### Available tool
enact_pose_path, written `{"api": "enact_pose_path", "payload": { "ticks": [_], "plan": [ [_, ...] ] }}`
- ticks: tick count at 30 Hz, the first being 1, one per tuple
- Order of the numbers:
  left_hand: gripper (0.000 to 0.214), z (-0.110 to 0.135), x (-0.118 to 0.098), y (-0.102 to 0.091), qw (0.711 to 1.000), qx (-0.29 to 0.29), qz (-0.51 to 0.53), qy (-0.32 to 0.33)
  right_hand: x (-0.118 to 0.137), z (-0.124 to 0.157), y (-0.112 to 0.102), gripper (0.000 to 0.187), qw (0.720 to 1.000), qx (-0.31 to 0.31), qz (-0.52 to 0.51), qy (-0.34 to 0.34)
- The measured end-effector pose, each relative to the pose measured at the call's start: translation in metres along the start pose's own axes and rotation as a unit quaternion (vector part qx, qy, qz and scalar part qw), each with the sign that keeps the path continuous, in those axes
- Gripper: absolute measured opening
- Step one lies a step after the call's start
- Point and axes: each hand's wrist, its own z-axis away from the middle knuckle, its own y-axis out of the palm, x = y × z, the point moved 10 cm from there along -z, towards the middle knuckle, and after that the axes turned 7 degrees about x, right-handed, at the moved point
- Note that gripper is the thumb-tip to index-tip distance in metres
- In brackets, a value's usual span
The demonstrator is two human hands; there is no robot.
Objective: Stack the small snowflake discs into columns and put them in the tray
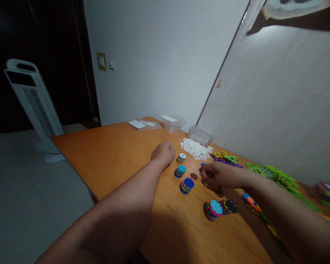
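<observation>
My left hand (164, 152) rests on the table in a fist, with nothing showing in it. Beside it stand small stacks of notched plastic discs: one with a white top (182, 156), one with a light blue top (180, 170) and one with a dark blue top (187, 184). To the right, my right hand (213, 174) reaches low over the table, its fingers pinched at a brown notched disc (203, 181) that they partly cover. Another brown disc (194, 176) lies flat between the hand and the stacks. A bigger stack with a light blue and pink top (215, 208) stands nearer me, against black discs (230, 206).
White joined pieces (196, 148) are spread near the wall. Behind stand a clear round tub (173, 124), a clear box (199, 135) and a plastic bag (145, 124). Green pieces (280, 176) line the right side. A tower fan (34, 106) stands left of the table (112, 157).
</observation>
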Motion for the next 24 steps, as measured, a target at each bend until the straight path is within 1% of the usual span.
{"api": "enact_pose_path", "payload": {
  "ticks": [3,6,8,11,16,18,21,24],
  "plan": [
    [0.023,0.0,0.0,0.0,1.0,-0.002,0.0,0.0,0.003,-0.001,-0.002,0.028,1.0,-0.001,0.012,-0.005],
    [0.023,0.001,-0.001,-0.001,1.0,-0.002,-0.001,0.003,0.007,0.0,0.0,0.028,1.0,0.021,-0.012,-0.014],
    [0.023,0.001,-0.002,-0.001,1.0,-0.001,-0.001,0.005,0.012,0.001,0.0,0.027,0.999,0.027,-0.01,-0.026],
    [0.023,0.002,-0.001,-0.001,1.0,-0.001,0.002,0.001,0.02,0.002,-0.005,0.023,0.999,0.003,-0.01,-0.043],
    [0.023,0.001,0.0,-0.001,1.0,-0.005,0.002,0.003,0.022,-0.005,-0.014,0.027,0.992,-0.04,-0.097,-0.065],
    [0.023,0.0,0.001,0.0,1.0,-0.004,0.0,0.001,0.019,-0.012,-0.014,0.028,0.992,-0.046,-0.104,-0.06],
    [0.024,0.0,0.0,0.0,1.0,-0.005,-0.002,0.001,0.013,-0.022,-0.012,0.028,0.994,-0.058,-0.088,-0.036],
    [0.024,0.001,-0.001,-0.001,1.0,-0.005,-0.002,0.003,0.011,-0.025,-0.013,0.027,0.995,-0.076,-0.069,-0.02]
  ]
}}
